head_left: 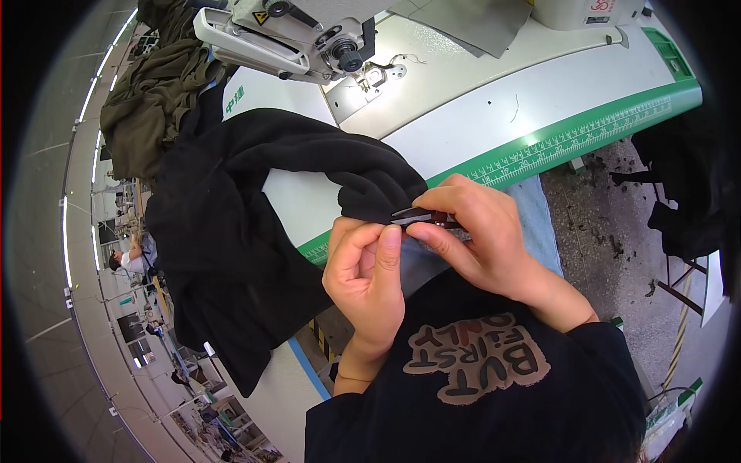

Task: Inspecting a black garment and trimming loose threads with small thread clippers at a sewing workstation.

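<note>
A black garment (255, 170) lies across the left of the sewing table, one end reaching over to my hands at the table's front edge. My left hand (367, 270) pinches the edge of that end between thumb and fingers. In my right hand (478, 231) is a small pair of dark thread snips (421, 217), held between thumb and fingers. Their pointed blades lie against the cloth, just above my left thumb tip. Whether a thread sits between the blades is too small to tell.
A sewing machine head (309, 38) stands at the back over its needle plate (372, 77). A green ruler strip (556, 143) borders the table front. Olive garments (154, 100) are piled at the far left. Grey fabric pieces (471, 19) lie behind. Dark cloth hangs on a rack (683, 193) at right.
</note>
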{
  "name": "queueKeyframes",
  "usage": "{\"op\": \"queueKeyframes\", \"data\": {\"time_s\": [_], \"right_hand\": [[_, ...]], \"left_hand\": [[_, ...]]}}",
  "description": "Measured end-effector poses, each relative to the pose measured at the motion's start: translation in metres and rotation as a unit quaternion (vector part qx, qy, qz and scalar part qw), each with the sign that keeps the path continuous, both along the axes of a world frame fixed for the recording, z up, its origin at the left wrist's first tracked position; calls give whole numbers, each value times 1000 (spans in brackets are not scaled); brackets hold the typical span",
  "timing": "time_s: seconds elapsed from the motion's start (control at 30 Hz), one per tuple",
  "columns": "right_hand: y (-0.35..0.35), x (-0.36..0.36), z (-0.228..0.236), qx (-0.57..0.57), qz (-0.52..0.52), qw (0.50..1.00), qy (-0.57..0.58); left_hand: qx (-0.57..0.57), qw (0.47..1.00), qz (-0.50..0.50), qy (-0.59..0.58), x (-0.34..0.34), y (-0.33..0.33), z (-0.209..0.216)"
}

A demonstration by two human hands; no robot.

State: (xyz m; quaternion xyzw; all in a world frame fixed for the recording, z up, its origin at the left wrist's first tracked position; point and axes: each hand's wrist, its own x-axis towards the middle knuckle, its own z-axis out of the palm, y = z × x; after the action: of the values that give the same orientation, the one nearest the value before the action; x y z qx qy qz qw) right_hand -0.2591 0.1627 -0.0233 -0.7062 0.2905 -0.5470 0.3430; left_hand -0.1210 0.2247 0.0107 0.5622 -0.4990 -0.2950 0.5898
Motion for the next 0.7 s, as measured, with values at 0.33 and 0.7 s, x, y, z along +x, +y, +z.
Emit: {"op": "queueKeyframes", "data": {"time_s": [0.33, 0.7], "right_hand": [[5, 3, -1, 197, 51, 967, -151], [4, 5, -10, 97, 65, 990, -79]], "left_hand": [[-2, 1000, -25, 18, -3, -3, 5], [44, 993, -46, 97, 0, -3, 6]]}}
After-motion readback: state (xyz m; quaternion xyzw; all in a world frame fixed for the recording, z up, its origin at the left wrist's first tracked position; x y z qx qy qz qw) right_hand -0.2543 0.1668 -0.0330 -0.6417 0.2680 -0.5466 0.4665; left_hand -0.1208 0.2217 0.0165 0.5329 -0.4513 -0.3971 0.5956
